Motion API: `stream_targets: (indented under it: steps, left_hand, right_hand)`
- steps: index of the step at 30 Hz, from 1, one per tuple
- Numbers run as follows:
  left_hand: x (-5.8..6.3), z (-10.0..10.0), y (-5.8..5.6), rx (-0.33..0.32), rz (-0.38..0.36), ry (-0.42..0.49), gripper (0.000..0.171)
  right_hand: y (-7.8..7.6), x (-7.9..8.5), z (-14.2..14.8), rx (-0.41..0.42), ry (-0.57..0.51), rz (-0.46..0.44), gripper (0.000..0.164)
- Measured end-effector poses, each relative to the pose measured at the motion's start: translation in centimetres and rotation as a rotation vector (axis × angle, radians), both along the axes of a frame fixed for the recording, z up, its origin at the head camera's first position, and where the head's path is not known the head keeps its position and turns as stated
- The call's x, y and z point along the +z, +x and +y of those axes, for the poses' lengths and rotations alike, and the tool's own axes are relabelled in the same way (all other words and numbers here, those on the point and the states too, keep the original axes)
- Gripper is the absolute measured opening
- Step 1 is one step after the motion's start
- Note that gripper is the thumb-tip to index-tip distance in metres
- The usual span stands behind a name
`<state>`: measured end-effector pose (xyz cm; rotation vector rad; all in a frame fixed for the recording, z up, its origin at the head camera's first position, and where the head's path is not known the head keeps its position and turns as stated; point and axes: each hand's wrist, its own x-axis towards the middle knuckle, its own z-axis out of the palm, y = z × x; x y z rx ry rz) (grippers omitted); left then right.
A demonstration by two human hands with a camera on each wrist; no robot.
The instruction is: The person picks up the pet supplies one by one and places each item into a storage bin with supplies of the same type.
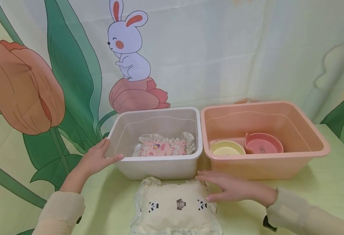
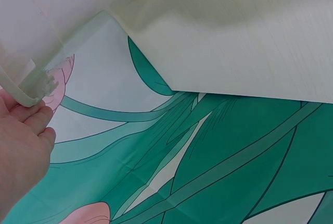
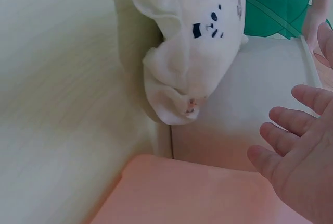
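My left hand (image 1: 96,160) touches the near left corner of a white bin (image 1: 157,168), its thumb stretched along the front rim. In the left wrist view the fingers (image 2: 34,120) lie under the rim's corner. Inside that bin lies a small pink patterned pillow (image 1: 164,148) with white ruffles. A cream ruffled pillow (image 1: 174,212) printed with panda and dog faces rests in front of the bin. Over its right edge my right hand (image 1: 233,189) is spread with nothing in it. The right wrist view shows those fingers (image 3: 296,122) apart from the cream pillow.
A peach bin (image 1: 254,169) stands right beside the white one, holding a yellow round dish (image 1: 227,148) and a red round dish (image 1: 264,143). Both bins sit on a pale green tabletop (image 1: 330,195). A curtain (image 1: 204,58) with tulips and a rabbit hangs behind.
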<state>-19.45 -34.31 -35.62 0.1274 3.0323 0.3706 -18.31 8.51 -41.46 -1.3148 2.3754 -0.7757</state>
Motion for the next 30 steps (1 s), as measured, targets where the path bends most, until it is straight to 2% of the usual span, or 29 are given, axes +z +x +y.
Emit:
stream_targets:
  steps: [5,12,30]
  left_hand:
    - [0.0,0.0,0.0,0.002,-0.003,0.006,0.094]
    - [0.1,0.1,0.2,0.002,0.003,0.01,0.094]
    - [0.3,0.3,0.2,-0.006,0.0,0.003,0.094]
  right_hand:
    - [0.1,-0.9,-0.3,-0.018,0.01,-0.035,0.062]
    - [0.2,-1.9,-0.6,-0.008,0.018,-0.028,0.069]
    - [0.0,-4.1,-1.3,-0.015,0.002,-0.011,0.073]
